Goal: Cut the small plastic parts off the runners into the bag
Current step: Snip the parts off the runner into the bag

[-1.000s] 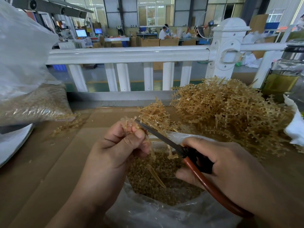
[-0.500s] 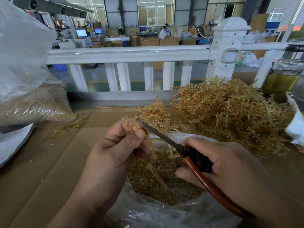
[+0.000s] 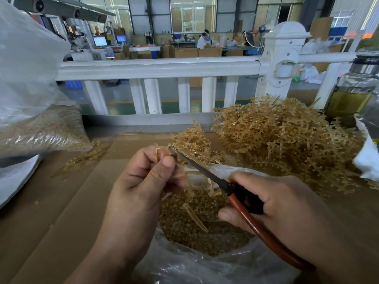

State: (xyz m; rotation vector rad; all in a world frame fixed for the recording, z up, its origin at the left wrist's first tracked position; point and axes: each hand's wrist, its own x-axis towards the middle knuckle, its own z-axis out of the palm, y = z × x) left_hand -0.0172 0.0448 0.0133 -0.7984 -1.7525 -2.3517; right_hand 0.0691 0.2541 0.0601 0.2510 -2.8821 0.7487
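Finds, at far right on flat brown cardboard worktop (image 3: 61,201), tangled heap of amber plastic runners (image 3: 287,140), stacked within reach as feedstock. Finds clear crumpled plastic bag (image 3: 184,269) open-mouthed directly beneath both hands, part-filled with small amber cut parts (image 3: 184,228), presumably so trimmings drop straight in. Grips red-handled steel scissors (image 3: 205,171) in right hand (image 3: 287,206), fingers curled round handles. Pinches one thin amber runner sprig (image 3: 156,153) upright in left hand (image 3: 141,191) above bag mouth, scissor tips at its top; judged mid-snip.
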